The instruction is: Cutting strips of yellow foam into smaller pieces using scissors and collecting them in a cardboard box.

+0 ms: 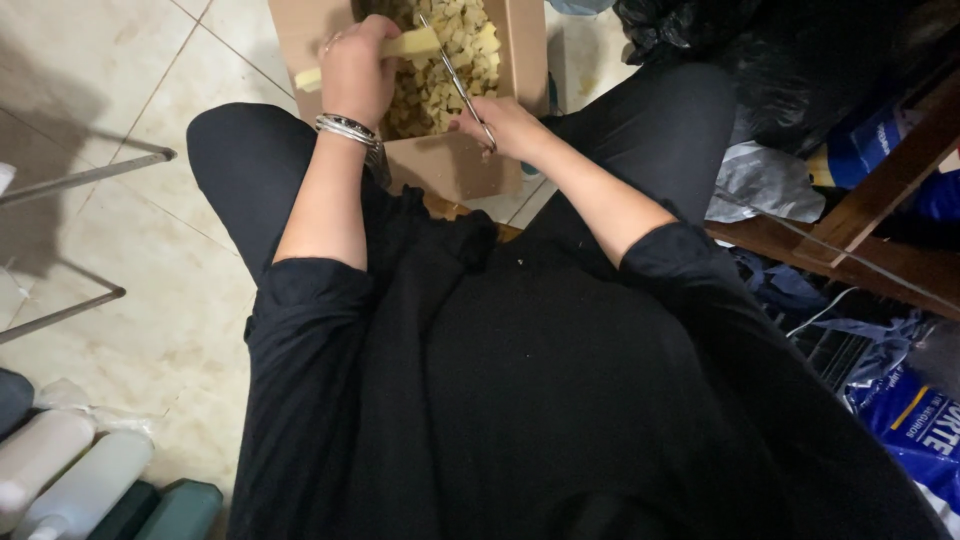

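Note:
My left hand (357, 68), with silver bangles at the wrist, grips a long pale yellow foam strip (412, 45) over an open cardboard box (455, 165). My right hand (505, 127) holds metal scissors (452, 75), whose blades reach up to the strip's right end. The box holds several small yellow foam pieces (450, 70). The box sits on the floor between my knees, and I wear black clothes.
Pale floor tiles (140, 230) lie to the left, with thin metal legs (85, 175) on them. White bottles (70, 475) and a green container (175, 510) stand at bottom left. A wooden frame (860, 215), black bags (760, 50) and blue sacks (915, 420) crowd the right.

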